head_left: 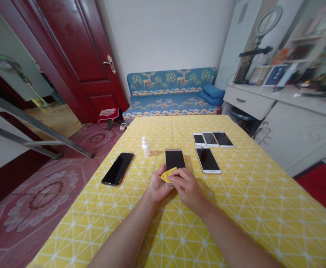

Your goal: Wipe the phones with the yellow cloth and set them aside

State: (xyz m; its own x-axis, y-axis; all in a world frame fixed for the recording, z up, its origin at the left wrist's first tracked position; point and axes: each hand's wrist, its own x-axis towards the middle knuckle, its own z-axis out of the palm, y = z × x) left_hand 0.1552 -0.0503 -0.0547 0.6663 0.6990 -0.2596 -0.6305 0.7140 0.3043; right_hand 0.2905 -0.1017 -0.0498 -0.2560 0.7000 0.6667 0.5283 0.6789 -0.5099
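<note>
A phone with a dark screen and a gold-toned frame (175, 158) is held just above the table near its middle. My left hand (159, 186) grips its lower end from the left and below. My right hand (185, 185) pinches a small yellow cloth (169, 174) against the phone's lower part, which cloth and fingers partly hide. A white spray bottle (145, 146) stands upright to the left, beyond my hands. A black phone (118, 168) lies farther left. On the right lies a white-framed phone (208, 160).
Behind the white-framed phone, several phones (210, 139) lie side by side on the yellow patterned tablecloth (207, 230). A blue sofa (171, 93) stands past the far edge, a cluttered white cabinet (305, 123) at the right, and a metal frame (37, 126) at the left.
</note>
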